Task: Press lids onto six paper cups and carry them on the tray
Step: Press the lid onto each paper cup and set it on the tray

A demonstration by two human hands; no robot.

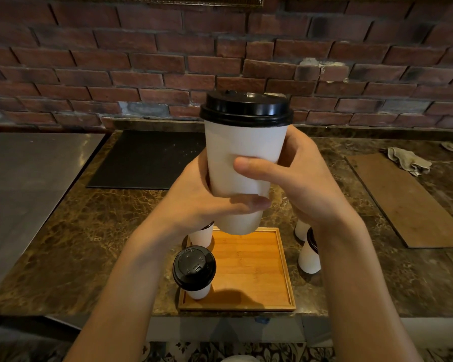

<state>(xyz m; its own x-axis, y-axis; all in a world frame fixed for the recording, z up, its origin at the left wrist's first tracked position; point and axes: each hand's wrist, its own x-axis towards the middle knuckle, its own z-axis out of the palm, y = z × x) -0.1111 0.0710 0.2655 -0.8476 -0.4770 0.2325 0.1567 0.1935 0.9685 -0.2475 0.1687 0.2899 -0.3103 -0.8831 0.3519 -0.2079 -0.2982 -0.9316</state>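
Paper cup (243, 163), black lid (246, 108) on, is hovering above the wooden tray (249, 267) as I am gripping it, left hand (202, 202) low, right hand (298, 178) higher; squeezing too hard, I am judging, could buckle the wall and pop the lid.

This looks like a café or coffee bar, seen from behind the counter. A brown marble counter (76, 231) runs along a red brick wall (141, 61) on the far side. A steel surface (24, 178) adjoins it on the left. A black mat (147, 163) lies far centre. On the right is a wooden board (408, 199) with a crumpled rag (408, 160) by its far end. The takeaway ware fits: a white paper cup (243, 158) with a black lid (246, 108), a second cup (194, 267) on a bamboo tray (251, 262), and other cups (309, 259) just right of it. Patterned floor tiles (246, 351) show at the near edge.
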